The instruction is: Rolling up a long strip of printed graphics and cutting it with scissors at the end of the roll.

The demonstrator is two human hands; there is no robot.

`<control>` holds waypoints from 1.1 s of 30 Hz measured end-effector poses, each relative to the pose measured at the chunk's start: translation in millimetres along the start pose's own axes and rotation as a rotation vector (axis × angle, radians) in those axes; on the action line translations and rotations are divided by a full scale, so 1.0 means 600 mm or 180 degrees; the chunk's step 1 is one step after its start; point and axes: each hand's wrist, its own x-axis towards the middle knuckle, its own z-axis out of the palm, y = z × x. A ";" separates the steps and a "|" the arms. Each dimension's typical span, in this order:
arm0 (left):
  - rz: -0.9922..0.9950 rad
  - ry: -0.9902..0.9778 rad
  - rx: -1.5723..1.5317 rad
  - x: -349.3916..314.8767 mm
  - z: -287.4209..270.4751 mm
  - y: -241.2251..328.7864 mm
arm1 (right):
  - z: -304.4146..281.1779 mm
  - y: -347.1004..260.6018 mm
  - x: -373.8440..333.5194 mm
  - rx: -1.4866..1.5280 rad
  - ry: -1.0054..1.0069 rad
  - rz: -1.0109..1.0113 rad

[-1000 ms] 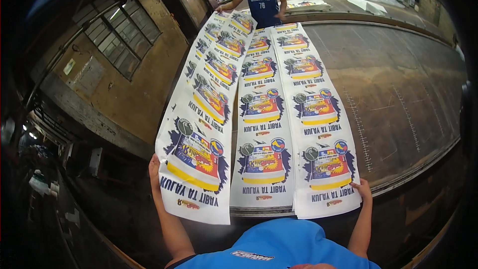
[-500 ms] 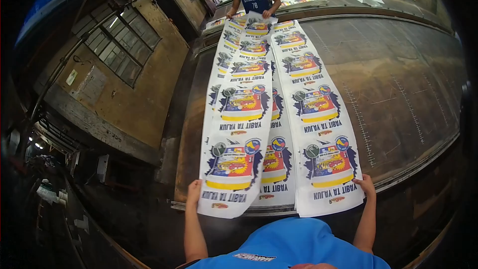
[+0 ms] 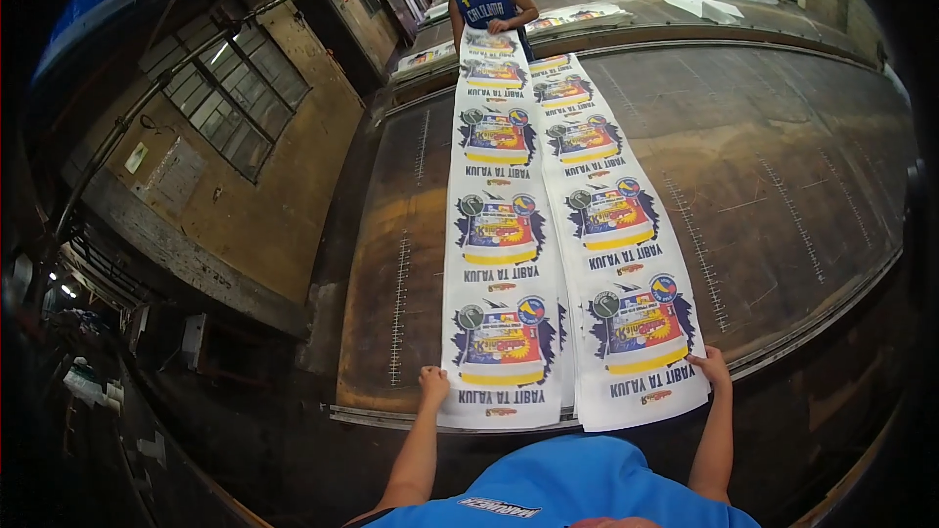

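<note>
Two long white strips printed with repeated colourful designs run away from me along the table. My left hand is closed at the near left corner of the left printed strip, gripping its edge. At the right edge of the right printed strip, my right hand pinches the border near the corner. The left strip lies over another one, of which only a sliver shows along its right side. Across the table, a person in a blue sleeveless jersey has a hand at the left strip's far end.
The strips lie on a long, dark, worn table with stitch-like marks on its top. Farther back, another table carries printed sheets and a folded white sheet. A wall with a barred window stands to the left.
My left hand and the left strip have moved right, over the strip beneath, uncovering the table's left side. The far person's end has shifted too. My right hand has barely moved.
</note>
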 end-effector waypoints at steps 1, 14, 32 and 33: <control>0.0062 0.0191 0.0011 -0.005 0.013 0.008 | 0.000 0.001 0.000 -0.0009 -0.0016 -0.0002; -0.0379 0.0297 -0.0486 0.000 0.040 0.063 | 0.000 0.001 0.000 -0.0044 0.0073 0.0185; 0.0740 -0.0445 -0.4301 -0.033 -0.254 0.435 | -0.013 0.027 0.022 -0.0110 -0.0136 0.0085; 0.0948 -0.0495 -0.4455 -0.052 -0.269 0.459 | -0.013 0.025 0.022 -0.0123 -0.0095 0.0229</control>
